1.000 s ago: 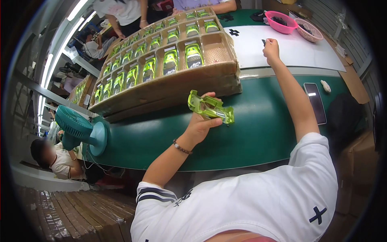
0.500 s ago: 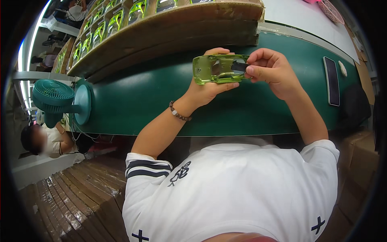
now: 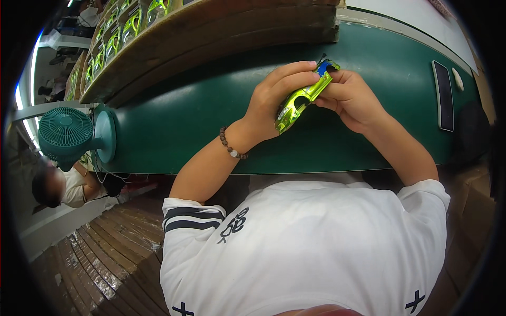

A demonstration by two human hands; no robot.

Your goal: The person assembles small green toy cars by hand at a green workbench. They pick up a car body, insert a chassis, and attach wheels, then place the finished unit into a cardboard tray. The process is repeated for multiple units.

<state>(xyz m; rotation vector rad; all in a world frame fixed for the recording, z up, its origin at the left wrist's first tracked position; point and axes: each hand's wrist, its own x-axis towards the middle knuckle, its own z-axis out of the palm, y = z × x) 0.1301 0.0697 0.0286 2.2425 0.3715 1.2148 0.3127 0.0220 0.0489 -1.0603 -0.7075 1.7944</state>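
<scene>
Green tabletop (image 3: 174, 126), lettered white shirt (image 3: 316, 242), hands (image 3: 266, 102) on lime car shell (image 3: 310, 95)

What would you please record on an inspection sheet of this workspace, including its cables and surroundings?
Surface: green tabletop, glossy.
Job's things: shiny green toy car shell, tilted; cardboard tray holds similar green shells.
Clutter: phone and small white object at right.
Hands: left hand grips the shell; right hand at its side, fingertips partly hidden.
Cables: pale cord below the fan.
Surroundings: stacked cardboard, another person at left.
</scene>
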